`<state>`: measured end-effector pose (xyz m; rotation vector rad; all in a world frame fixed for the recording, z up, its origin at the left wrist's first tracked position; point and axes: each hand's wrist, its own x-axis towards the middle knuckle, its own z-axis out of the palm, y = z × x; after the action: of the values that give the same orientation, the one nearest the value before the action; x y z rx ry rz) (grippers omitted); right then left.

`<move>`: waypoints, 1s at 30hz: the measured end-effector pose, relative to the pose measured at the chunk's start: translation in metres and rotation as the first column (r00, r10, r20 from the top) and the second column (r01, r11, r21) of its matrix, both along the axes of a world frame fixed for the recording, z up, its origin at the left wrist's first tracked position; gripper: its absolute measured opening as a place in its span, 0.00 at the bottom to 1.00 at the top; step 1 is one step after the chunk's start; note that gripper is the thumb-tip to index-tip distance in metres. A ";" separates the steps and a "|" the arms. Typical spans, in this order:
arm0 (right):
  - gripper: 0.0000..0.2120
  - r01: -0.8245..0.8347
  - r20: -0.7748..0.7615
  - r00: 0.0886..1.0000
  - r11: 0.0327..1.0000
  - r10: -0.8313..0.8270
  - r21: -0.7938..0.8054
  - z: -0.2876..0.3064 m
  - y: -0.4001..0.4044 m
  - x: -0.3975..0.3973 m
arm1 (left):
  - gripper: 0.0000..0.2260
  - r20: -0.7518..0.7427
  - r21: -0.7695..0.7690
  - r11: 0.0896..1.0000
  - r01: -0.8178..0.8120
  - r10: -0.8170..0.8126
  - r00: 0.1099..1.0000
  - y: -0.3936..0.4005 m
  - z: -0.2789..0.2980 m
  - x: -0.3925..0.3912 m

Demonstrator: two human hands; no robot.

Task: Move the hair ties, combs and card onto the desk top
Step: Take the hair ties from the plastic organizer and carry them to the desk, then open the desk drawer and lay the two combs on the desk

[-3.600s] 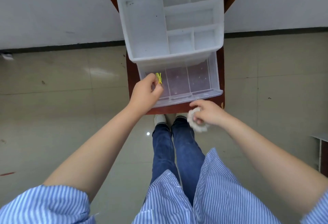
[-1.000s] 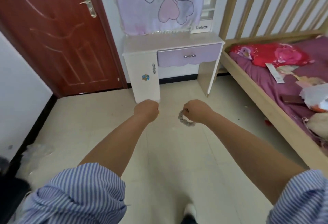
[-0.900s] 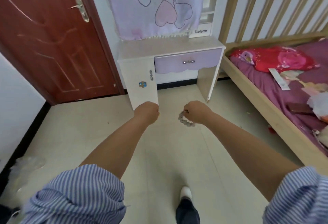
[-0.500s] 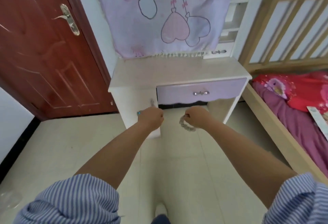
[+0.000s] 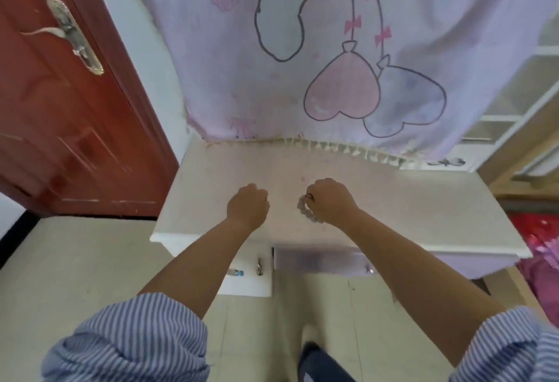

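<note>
My 2 hands hover over the worktop (image 5: 393, 200): right hand (image 5: 331, 200) pinches a beaded hair tie (image 5: 305, 210); left hand (image 5: 248, 203) is a fist, contents hidden. Risk: released high, the tie could bounce off the edge.

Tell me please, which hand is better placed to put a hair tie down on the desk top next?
Probably the right hand. Its pale hair tie hangs in plain view over the desk top, ready to drop. The left hand is also above the desk, but it is a closed fist and its contents cannot be seen.
</note>
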<state>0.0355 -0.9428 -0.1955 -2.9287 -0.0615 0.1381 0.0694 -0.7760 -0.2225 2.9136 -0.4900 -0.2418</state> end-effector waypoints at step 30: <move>0.21 -0.261 0.175 0.952 0.964 0.250 0.044 -0.130 -0.098 0.054 | 0.20 -0.104 0.115 0.991 -0.068 0.080 0.991 -0.053 -0.112 0.051</move>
<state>0.0895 -1.0410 -0.3254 -2.8455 -0.4635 -0.0723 0.1200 -0.8287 -0.3349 2.9987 -0.3620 -0.4270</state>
